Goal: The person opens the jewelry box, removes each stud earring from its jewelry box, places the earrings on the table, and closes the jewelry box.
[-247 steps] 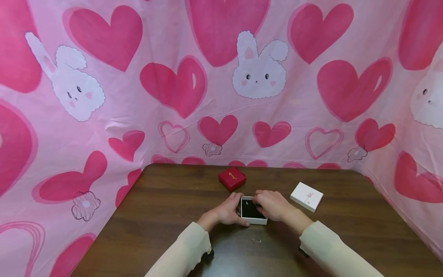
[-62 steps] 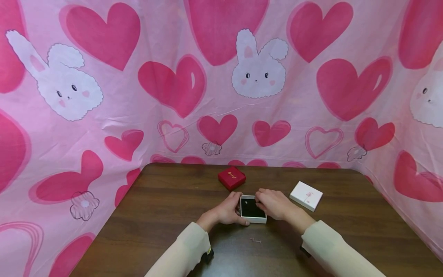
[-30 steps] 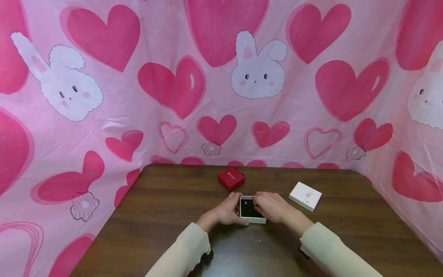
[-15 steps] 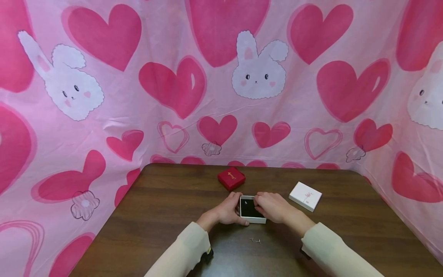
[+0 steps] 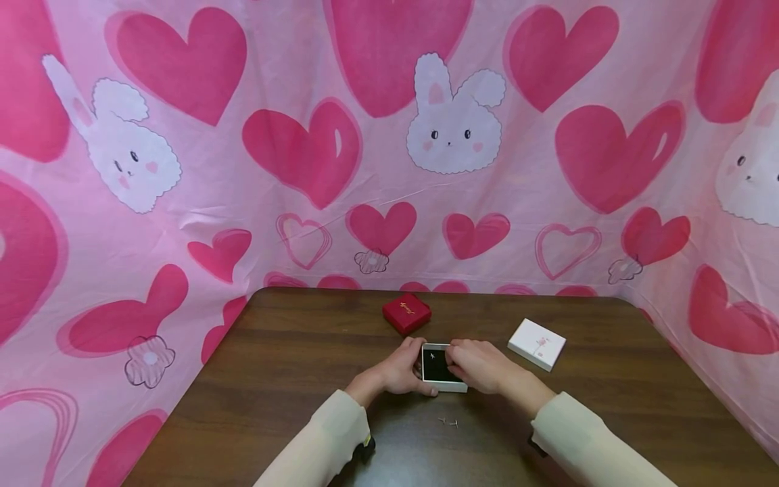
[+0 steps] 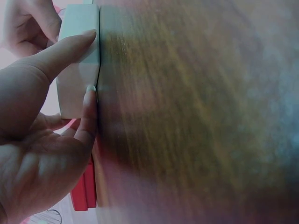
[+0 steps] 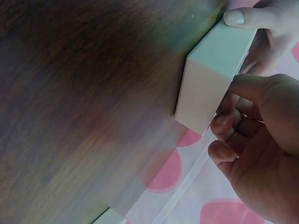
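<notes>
- Your left hand grips the box, thumb on its near wall; box unmoved on the table.
- Your right hand, fingers curled, sits slightly further over the pad than two seconds ago; can't tell whether it pinches anything.
- Stud in pad, pins nearer you: unchanged.

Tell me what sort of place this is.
Probably a makeshift tabletop workspace, perhaps for filming: pink heart-and-rabbit cloth hangs behind and on both sides of a wood-grain table, which bears small boxes, including a red box and an open white box.
</notes>
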`<action>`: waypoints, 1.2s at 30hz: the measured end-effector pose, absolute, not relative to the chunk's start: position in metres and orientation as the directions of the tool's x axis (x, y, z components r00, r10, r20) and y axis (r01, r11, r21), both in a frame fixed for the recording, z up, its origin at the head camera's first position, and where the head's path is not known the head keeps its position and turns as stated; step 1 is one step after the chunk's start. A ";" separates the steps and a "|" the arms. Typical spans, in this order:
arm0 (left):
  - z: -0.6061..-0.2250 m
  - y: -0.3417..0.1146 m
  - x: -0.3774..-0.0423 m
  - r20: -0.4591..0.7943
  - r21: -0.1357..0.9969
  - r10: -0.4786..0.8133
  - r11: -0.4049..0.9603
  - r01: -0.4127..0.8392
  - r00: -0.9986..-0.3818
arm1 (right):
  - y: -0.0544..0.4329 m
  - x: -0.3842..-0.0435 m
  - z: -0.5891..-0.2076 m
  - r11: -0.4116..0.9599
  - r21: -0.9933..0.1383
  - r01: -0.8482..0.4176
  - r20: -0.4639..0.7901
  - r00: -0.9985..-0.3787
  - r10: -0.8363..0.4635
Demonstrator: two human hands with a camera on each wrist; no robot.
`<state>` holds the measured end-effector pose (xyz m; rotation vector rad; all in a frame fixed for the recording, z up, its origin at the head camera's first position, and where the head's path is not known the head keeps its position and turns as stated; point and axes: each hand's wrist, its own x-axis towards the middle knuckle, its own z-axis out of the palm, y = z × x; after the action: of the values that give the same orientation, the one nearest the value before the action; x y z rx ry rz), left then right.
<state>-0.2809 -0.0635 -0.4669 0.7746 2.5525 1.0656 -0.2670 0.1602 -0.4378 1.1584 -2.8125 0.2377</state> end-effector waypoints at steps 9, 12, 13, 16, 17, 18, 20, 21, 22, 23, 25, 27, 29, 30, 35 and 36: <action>-0.467 -0.063 -0.280 -0.044 0.716 0.562 0.594 0.366 -0.826 | 0.161 -0.264 -0.434 0.701 -0.120 -0.703 0.141 -0.711 -0.689; -0.466 -0.063 -0.280 -0.040 0.717 0.562 0.592 0.368 -0.826 | 0.161 -0.264 -0.432 0.711 -0.125 -0.691 0.136 -0.722 -0.678; -0.466 -0.064 -0.280 -0.038 0.715 0.563 0.592 0.371 -0.825 | 0.161 -0.263 -0.431 0.712 -0.125 -0.691 0.136 -0.723 -0.677; -0.466 -0.064 -0.279 -0.029 0.708 0.567 0.593 0.384 -0.823 | 0.162 -0.262 -0.429 0.708 -0.127 -0.695 0.141 -0.719 -0.680; -0.466 -0.064 -0.279 -0.024 0.708 0.570 0.590 0.388 -0.821 | 0.162 -0.261 -0.428 0.705 -0.129 -0.697 0.144 -0.717 -0.682; -0.466 -0.064 -0.279 -0.022 0.706 0.571 0.590 0.391 -0.821 | 0.162 -0.261 -0.427 0.704 -0.129 -0.698 0.147 -0.715 -0.683; -0.466 -0.063 -0.279 -0.022 0.706 0.570 0.591 0.391 -0.821 | 0.163 -0.259 -0.426 0.698 -0.129 -0.704 0.157 -0.710 -0.687; -0.466 -0.063 -0.280 -0.021 0.707 0.570 0.589 0.391 -0.821 | 0.163 -0.259 -0.426 0.696 -0.126 -0.707 0.163 -0.707 -0.689; -0.466 -0.063 -0.280 -0.020 0.706 0.570 0.590 0.392 -0.821 | 0.163 -0.258 -0.426 0.694 -0.123 -0.710 0.168 -0.704 -0.690; -0.466 -0.063 -0.280 -0.019 0.706 0.570 0.590 0.393 -0.821 | 0.163 -0.258 -0.425 0.691 -0.120 -0.713 0.173 -0.700 -0.692; -0.467 -0.063 -0.280 -0.016 0.707 0.572 0.586 0.395 -0.820 | 0.163 -0.257 -0.425 0.689 -0.118 -0.716 0.178 -0.697 -0.694; -0.467 -0.063 -0.280 -0.015 0.707 0.574 0.585 0.397 -0.819 | 0.163 -0.256 -0.425 0.687 -0.118 -0.717 0.178 -0.696 -0.696; -0.467 -0.064 -0.281 -0.020 0.710 0.572 0.586 0.391 -0.820 | 0.163 -0.255 -0.424 0.688 -0.120 -0.716 0.176 -0.697 -0.695; -0.467 -0.064 -0.281 -0.023 0.711 0.571 0.586 0.388 -0.821 | 0.163 -0.255 -0.424 0.687 -0.123 -0.717 0.176 -0.697 -0.696; -0.468 -0.064 -0.281 -0.028 0.712 0.569 0.588 0.383 -0.822 | 0.164 -0.251 -0.423 0.682 -0.162 -0.713 0.161 -0.701 -0.694; -0.468 -0.064 -0.281 -0.029 0.713 0.569 0.588 0.382 -0.822 | 0.164 -0.250 -0.423 0.681 -0.179 -0.710 0.150 -0.704 -0.695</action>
<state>-0.2815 -0.0636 -0.4683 0.7838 2.5648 1.0621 -0.2497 0.1640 -0.4226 1.1785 -2.8156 0.3451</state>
